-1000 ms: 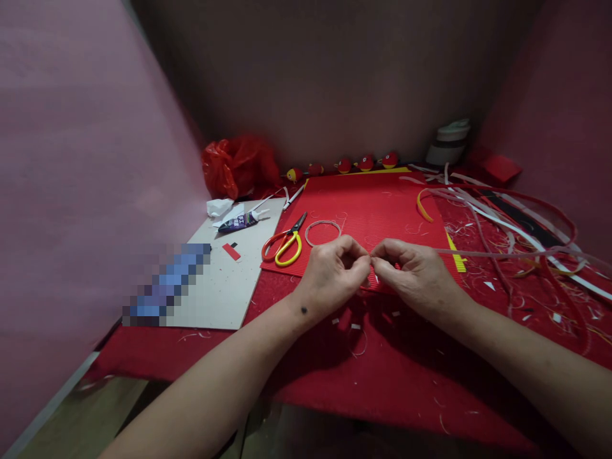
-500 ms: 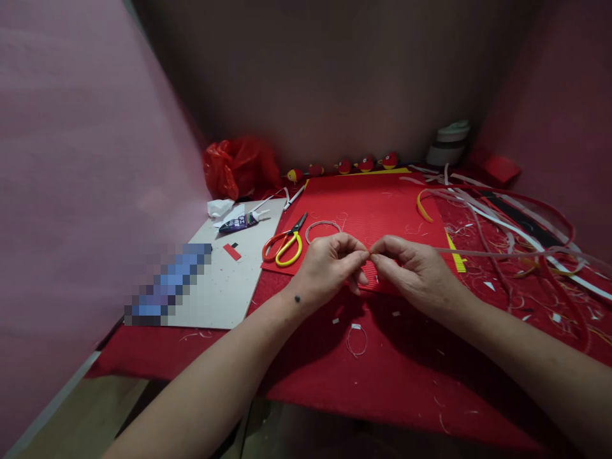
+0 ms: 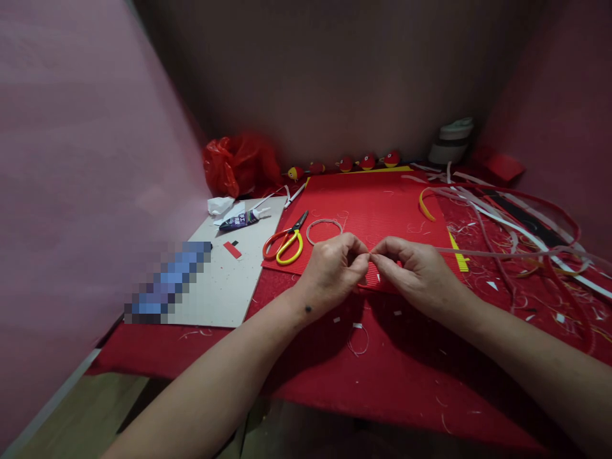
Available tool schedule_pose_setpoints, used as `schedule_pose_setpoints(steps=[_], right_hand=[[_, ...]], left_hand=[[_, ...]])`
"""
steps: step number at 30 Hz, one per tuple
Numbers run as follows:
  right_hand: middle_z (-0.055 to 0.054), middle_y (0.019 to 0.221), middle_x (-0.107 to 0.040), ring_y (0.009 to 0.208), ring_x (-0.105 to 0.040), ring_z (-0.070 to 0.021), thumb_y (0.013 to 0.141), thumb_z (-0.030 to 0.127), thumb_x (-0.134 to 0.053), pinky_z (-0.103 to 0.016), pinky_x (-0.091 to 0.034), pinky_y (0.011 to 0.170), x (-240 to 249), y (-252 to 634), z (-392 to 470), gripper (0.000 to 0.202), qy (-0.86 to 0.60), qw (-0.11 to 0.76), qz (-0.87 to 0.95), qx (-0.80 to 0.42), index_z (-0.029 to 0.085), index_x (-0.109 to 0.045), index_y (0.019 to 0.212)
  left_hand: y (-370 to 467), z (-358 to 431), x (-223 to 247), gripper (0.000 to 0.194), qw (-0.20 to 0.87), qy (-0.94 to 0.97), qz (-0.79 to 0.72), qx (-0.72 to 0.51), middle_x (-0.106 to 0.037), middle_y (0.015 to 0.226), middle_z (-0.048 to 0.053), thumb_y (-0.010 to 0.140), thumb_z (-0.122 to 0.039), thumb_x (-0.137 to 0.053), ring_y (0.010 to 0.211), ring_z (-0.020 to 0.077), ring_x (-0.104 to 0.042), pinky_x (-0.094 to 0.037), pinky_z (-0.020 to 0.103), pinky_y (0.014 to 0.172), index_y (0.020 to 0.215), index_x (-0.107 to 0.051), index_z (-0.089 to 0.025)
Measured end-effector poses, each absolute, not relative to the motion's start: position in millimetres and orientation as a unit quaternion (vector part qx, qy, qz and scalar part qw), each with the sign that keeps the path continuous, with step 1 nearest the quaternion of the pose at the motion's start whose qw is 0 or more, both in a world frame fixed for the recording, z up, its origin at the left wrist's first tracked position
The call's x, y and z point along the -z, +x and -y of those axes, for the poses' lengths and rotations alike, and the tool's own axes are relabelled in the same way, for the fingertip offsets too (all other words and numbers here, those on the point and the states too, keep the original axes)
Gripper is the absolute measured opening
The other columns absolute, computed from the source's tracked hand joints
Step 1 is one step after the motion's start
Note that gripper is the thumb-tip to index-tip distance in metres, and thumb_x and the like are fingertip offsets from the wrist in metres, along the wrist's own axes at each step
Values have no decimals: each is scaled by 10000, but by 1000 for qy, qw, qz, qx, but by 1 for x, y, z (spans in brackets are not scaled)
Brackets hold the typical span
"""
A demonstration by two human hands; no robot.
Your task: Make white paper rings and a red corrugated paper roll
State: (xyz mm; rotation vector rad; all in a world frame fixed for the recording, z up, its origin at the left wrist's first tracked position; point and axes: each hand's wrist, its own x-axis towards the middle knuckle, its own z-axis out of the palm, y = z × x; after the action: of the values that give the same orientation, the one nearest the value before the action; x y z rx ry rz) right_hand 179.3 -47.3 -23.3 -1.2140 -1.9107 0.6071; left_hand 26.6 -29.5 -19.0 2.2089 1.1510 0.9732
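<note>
My left hand (image 3: 333, 268) and my right hand (image 3: 415, 271) meet fingertip to fingertip above the front of a red corrugated sheet (image 3: 373, 204). Both are closed in a pinch at the end of a narrow pale pink paper strip (image 3: 492, 254). The strip runs off to the right from behind my right hand; its pinched end is mostly hidden by the fingers. Left of my left hand lie scissors (image 3: 289, 245) with one red and one yellow handle. A pale ring of coiled strip (image 3: 308, 233) rests on the sheet just beyond that hand.
A grey board (image 3: 229, 280) at left carries a glue tube (image 3: 239, 221) and a red scrap (image 3: 232, 249). Several small red-and-yellow bird figures (image 3: 366, 161) line the back. Tangled strips (image 3: 535, 236) and offcuts cover the right side. A red plastic bag (image 3: 234, 166) stands back left.
My left hand has rolled slightly, its lower fingers now curled in more. Both hands stay pinched together in nearly the same place. The view has shifted very slightly.
</note>
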Motion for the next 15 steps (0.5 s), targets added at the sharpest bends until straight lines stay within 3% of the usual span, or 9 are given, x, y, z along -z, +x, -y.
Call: schedule_pose_setpoints(steps=[15], right_hand=[[-3,564,-567,512,-499,-112,755,173,-475,-223,-356,505,34,174,49,131,-503,392,745,-196,159,-570,666]], left_hand=[[33,35,31,71,17,841,-413,-349,-537,636,11,752,-126,-445,558,105,-481,-398,220,538,703,-491,-147]])
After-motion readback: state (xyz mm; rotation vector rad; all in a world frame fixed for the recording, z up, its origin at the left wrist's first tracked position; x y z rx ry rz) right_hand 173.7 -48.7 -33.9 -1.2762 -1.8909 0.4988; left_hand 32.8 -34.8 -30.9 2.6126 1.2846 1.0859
